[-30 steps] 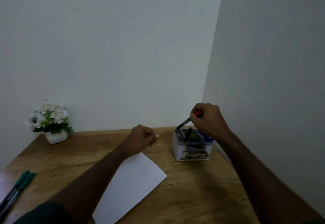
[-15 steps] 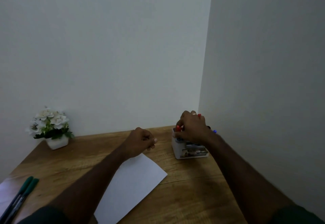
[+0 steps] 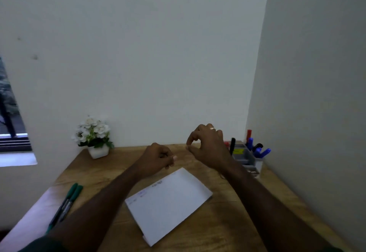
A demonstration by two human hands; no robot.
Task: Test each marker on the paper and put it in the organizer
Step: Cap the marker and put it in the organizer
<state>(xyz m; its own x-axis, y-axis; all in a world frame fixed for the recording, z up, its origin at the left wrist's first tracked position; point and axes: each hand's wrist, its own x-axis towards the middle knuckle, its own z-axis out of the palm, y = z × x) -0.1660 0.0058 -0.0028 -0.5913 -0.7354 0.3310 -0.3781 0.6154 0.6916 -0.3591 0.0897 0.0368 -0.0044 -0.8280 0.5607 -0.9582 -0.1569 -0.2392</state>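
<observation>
Right hand: we see our right hand [image 3: 208, 146] above the wooden desk [image 3: 227, 222] just left of the grey plastic organizer [image 3: 244, 156]; fingers curled, thumb near forefinger, grasping nothing
Left hand: our left hand [image 3: 158, 158] hangs clenched over the desk beyond the far corner of the white sheet of paper [image 3: 170, 202]; we cannot tell whether anything sits inside the fist
Markers stowed: a red-capped marker [image 3: 248, 134], a black marker [image 3: 232, 146] and blue-capped markers [image 3: 259, 150] stand in the organizer, which sits in the far right corner against the side wall
Markers left: two green-capped markers [image 3: 67, 204] lie side by side near the desk's left edge, well apart from both hands
Step in hand: we judge the next job is fetching a green marker; the left hand is nearer, so we reach with it, lift one only, and uncap over the paper
Edges: the green markers lie close to the left edge; we pinch from above rather than slide them outward
Open room: bare wood lies between paper and markers; the white pot of flowers [image 3: 95, 139] stands at the back left, away from that path
</observation>
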